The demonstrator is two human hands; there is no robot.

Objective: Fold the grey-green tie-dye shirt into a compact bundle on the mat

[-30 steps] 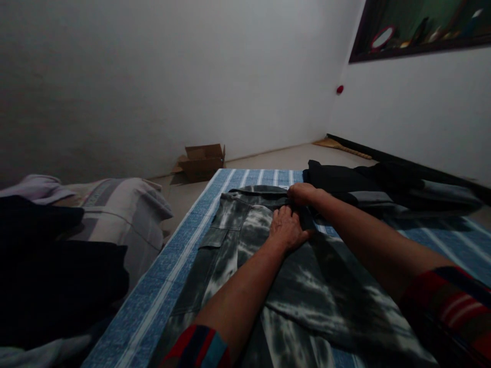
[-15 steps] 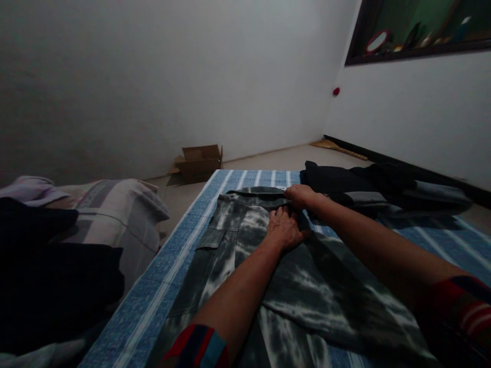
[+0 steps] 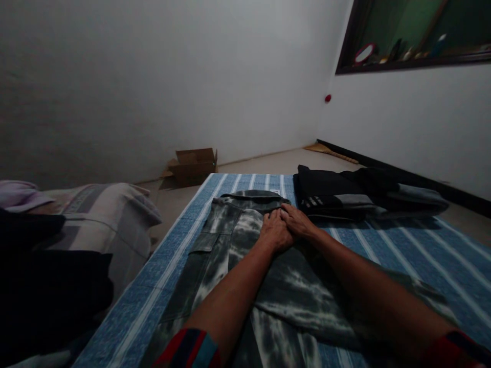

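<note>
Grey tie-dyed cargo trousers with whitish streaks lie lengthwise before me, their waistband at the far end. Just below the waistband, my left hand rests palm down on the cloth, fingers stretched forward. My right hand lies against it from the right, its fingers reaching to the left hand's fingertips near the waistband's right corner. Both hands look open and press on the trousers; the undersides of their fingers are hidden. One trouser leg runs off to the right under my right forearm.
Blue striped cloth covers the surface. Folded black and grey clothes lie at its far right. A plaid cover and dark garments are on the left. An open cardboard box stands on the floor by the wall.
My right hand has let go of the waistband's corner and come down beside my left hand. The left hand stays at about the same spot. The view has shifted slightly.
</note>
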